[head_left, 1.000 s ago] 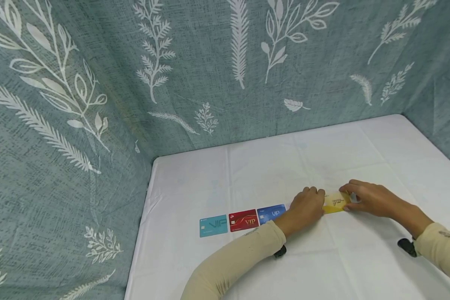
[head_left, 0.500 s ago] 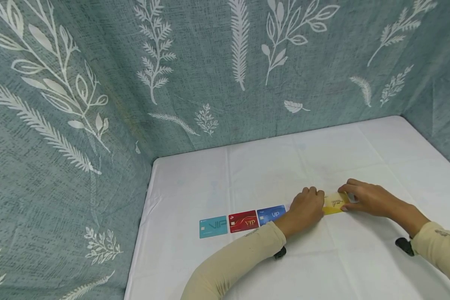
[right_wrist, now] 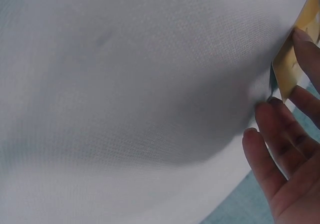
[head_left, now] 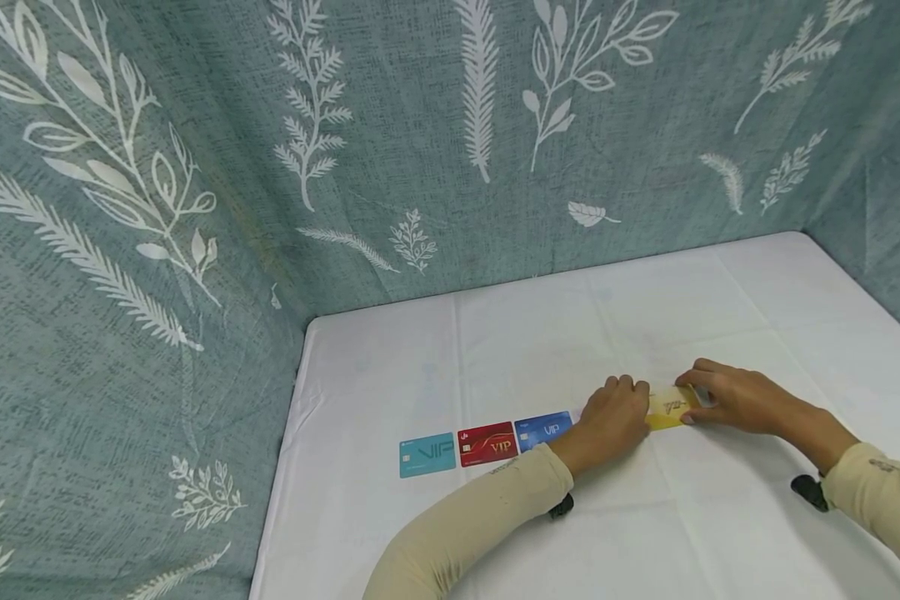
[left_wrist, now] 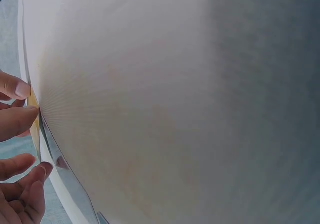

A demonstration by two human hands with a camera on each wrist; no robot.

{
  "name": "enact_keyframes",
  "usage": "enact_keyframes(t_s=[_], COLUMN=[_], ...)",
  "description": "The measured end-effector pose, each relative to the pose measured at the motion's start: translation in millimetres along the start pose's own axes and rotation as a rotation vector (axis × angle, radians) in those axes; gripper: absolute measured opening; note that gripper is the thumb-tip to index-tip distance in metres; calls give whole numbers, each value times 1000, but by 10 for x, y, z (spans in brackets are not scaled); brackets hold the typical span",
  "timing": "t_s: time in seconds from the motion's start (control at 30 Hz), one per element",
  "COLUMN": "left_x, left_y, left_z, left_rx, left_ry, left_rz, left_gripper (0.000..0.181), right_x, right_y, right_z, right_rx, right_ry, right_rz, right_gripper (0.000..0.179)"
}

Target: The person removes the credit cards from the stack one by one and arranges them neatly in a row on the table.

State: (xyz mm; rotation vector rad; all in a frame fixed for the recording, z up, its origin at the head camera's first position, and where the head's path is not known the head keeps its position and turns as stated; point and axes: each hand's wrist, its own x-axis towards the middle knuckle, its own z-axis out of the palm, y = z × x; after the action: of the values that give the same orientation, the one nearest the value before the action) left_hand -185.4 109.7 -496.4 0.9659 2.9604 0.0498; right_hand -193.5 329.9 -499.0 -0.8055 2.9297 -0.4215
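A yellow card (head_left: 667, 414) lies between my hands on the right of the row in the head view. My right hand (head_left: 738, 400) pinches its right end, thumb on the near edge and index finger on the far edge. My left hand (head_left: 612, 417) bends over its left end; the left wrist view shows thumb and fingers at the card's edges. In the right wrist view the yellow card (right_wrist: 289, 66) stands at the fingertips. Leftward lie a teal VIP card (head_left: 427, 455), a red VIP card (head_left: 487, 443) and a blue VIP card (head_left: 542, 427), partly covered by my arm.
A white cloth (head_left: 525, 342) covers the table. Patterned blue-green curtains (head_left: 420, 125) hang behind it and at both sides. A pale pinkish edge shows beside my left hand, mostly hidden. Black straps (head_left: 808, 492) are at the wrists.
My right hand has shifted very slightly left with the right end of the yellow card. My left hand and the other cards stay where they were.
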Motion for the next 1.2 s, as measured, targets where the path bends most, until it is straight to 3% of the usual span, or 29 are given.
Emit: enact_keyframes(t_s=[0.7, 1.03, 1.2], left_x=[19, -63, -93], left_y=[-23, -153, -245], left_z=[-24, -47, -38], left_rx=[-26, -5, -16], left_ry=[-52, -23, -24], left_rz=[-30, -54, -85], left_gripper=[39, 39, 40], right_x=[-13, 54, 87], right_y=[6, -74, -117], right_z=[21, -21, -38], right_rx=[21, 15, -19], right_ry=[-9, -1, 45], right_rz=[31, 28, 10], right_gripper=[49, 54, 49])
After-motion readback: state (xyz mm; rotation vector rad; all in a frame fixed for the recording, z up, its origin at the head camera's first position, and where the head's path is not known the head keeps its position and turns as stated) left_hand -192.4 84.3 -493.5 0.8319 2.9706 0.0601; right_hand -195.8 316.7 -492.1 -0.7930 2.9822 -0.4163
